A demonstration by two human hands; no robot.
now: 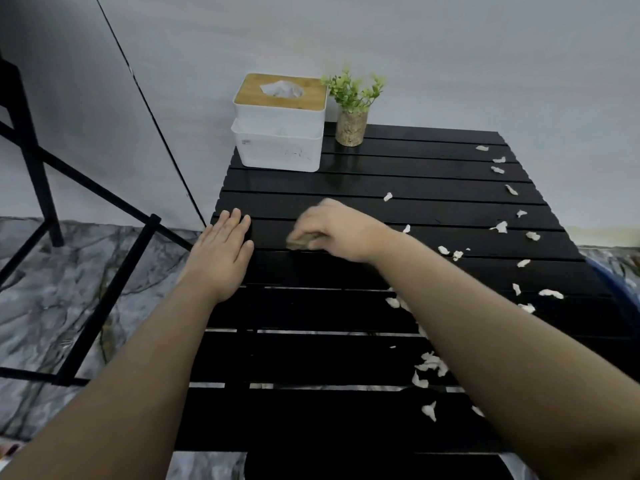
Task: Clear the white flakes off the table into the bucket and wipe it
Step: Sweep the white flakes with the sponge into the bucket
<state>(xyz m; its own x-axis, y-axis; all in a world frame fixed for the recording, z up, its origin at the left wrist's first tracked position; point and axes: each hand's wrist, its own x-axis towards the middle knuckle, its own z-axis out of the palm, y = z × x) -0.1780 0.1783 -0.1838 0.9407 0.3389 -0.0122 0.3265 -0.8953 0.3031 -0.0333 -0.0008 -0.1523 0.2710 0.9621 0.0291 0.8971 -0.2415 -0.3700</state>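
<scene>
Several white flakes (430, 367) lie scattered along the right half of the black slatted table (311, 306), from the far right corner down to the near edge. My right hand (332, 228) is blurred and pressed onto the table's left middle, shut on a small crumpled greyish wad (298, 243) that peeks out under the fingers. My left hand (225, 249) lies flat, fingers together, on the table's left edge, holding nothing. A blue rim (620, 299), perhaps the bucket, shows just past the table's right edge.
Two stacked white tissue boxes (277, 147), the top one with a wooden lid, stand at the far left corner. A small potted plant (351, 126) stands beside them. A black metal frame (104, 265) stands on the marbled floor at left.
</scene>
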